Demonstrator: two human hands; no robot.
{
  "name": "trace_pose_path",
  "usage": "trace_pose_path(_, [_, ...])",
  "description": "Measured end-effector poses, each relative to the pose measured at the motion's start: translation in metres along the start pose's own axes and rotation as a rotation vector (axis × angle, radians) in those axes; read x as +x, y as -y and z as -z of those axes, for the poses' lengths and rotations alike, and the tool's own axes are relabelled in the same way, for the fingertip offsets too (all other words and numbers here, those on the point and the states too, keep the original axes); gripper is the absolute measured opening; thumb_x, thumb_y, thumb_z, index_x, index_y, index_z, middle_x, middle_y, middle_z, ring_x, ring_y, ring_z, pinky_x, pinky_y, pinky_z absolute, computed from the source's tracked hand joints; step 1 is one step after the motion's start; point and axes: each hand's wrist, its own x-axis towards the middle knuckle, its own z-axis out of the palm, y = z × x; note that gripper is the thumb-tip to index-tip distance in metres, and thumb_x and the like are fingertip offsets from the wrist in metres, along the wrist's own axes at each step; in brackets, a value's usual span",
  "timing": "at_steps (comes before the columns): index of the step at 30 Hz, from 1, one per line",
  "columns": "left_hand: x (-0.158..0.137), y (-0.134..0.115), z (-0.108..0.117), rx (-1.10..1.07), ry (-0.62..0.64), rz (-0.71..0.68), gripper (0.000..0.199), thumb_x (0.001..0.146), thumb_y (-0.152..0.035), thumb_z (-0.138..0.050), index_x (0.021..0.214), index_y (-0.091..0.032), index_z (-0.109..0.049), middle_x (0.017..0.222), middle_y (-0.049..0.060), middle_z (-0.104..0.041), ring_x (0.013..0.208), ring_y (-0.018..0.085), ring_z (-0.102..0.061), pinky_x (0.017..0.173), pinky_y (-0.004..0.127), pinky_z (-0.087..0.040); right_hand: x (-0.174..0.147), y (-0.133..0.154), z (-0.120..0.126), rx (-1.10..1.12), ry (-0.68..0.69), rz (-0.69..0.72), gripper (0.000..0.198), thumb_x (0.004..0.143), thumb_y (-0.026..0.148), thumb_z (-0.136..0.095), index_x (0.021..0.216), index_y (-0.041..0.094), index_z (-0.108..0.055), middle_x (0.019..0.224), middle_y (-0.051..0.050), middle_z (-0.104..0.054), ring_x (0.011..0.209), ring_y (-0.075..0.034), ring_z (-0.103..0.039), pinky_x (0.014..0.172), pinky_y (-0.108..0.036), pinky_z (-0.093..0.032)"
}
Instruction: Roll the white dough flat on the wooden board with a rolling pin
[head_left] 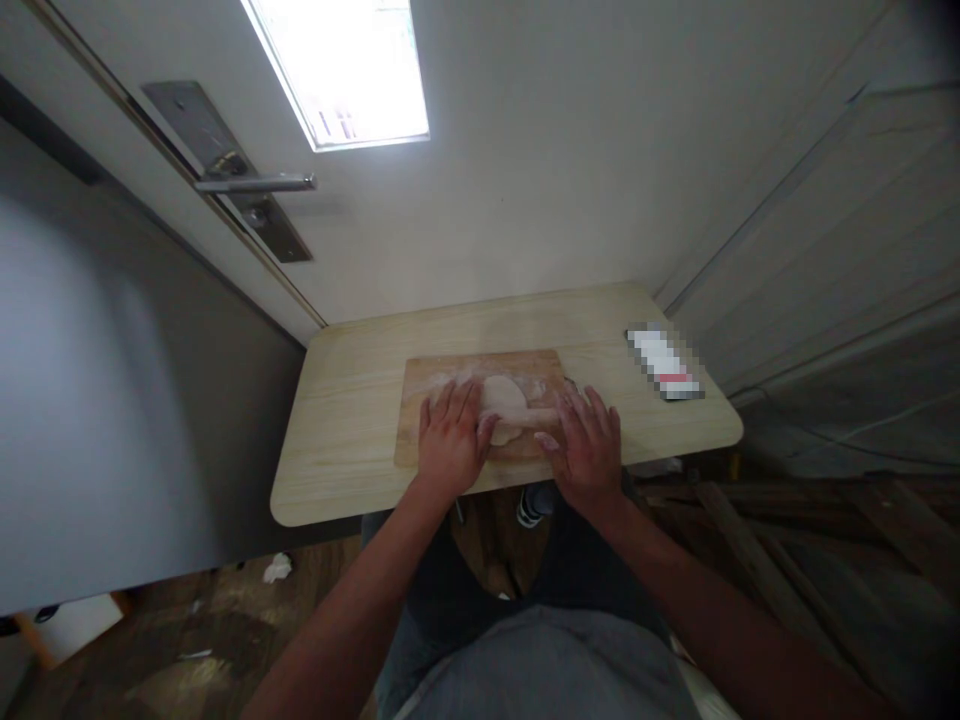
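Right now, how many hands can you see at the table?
2: the left hand at the left end of the rolling pin, and the right hand at its right end. No others seem hidden.

A pale rolling pin lay across flattened dough on a floured wooden board. The left hand was at the pin's nine o'clock end, the right hand at three, fingers extended. The dough showed beyond the pin toward twelve and six. On the table, a blurred-out rectangular item lay near three o'clock from the board; a door handle stood toward ten, a bright window toward eleven.
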Motion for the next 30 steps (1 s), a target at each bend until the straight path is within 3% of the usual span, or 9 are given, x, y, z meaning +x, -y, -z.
trace_pose_path(10, [0.064, 0.011, -0.004, 0.033, 0.022, 0.014, 0.050, 0.103, -0.045, -0.021, 0.142, -0.032, -0.050, 0.155, 0.001, -0.044, 0.145, 0.027, -0.033, 0.119, 0.057, -0.022, 0.057, -0.012, -0.020, -0.048, 0.073, -0.024, 0.052, 0.099, 0.053, -0.039, 0.138, 0.021, -0.057, 0.144, -0.012, -0.055, 0.138, -0.035, -0.036, 0.113, -0.062, -0.016])
trace_pose_path(19, [0.124, 0.030, -0.018, -0.002, 0.107, 0.010, 0.053, 0.102, -0.047, -0.022, 0.146, -0.030, -0.045, 0.156, 0.006, -0.042, 0.143, 0.028, -0.035, 0.113, 0.061, -0.030, 0.112, -0.017, -0.034, -0.085, 0.120, -0.047, 0.054, 0.101, 0.057, -0.032, 0.121, 0.022, -0.069, 0.133, -0.009, -0.064, 0.132, -0.034, -0.043, 0.112, -0.059, -0.013])
trace_pose_path(25, [0.136, 0.032, -0.020, -0.005, 0.149, 0.004, 0.053, 0.102, -0.049, -0.022, 0.144, -0.030, -0.048, 0.154, 0.009, -0.045, 0.140, 0.031, -0.039, 0.110, 0.065, -0.031, 0.123, -0.020, -0.035, -0.096, 0.177, -0.049, 0.054, 0.101, 0.057, -0.031, 0.122, 0.023, -0.068, 0.133, -0.010, -0.064, 0.130, -0.034, -0.044, 0.108, -0.056, -0.020])
trace_pose_path(30, [0.118, 0.025, -0.014, 0.016, 0.107, -0.005, 0.051, 0.102, -0.049, -0.023, 0.145, -0.032, -0.046, 0.155, 0.006, -0.044, 0.141, 0.030, -0.038, 0.112, 0.064, -0.030, 0.105, -0.017, -0.030, -0.103, 0.191, -0.039, 0.054, 0.102, 0.055, -0.031, 0.126, 0.021, -0.065, 0.135, -0.010, -0.062, 0.131, -0.034, -0.044, 0.110, -0.057, -0.019])
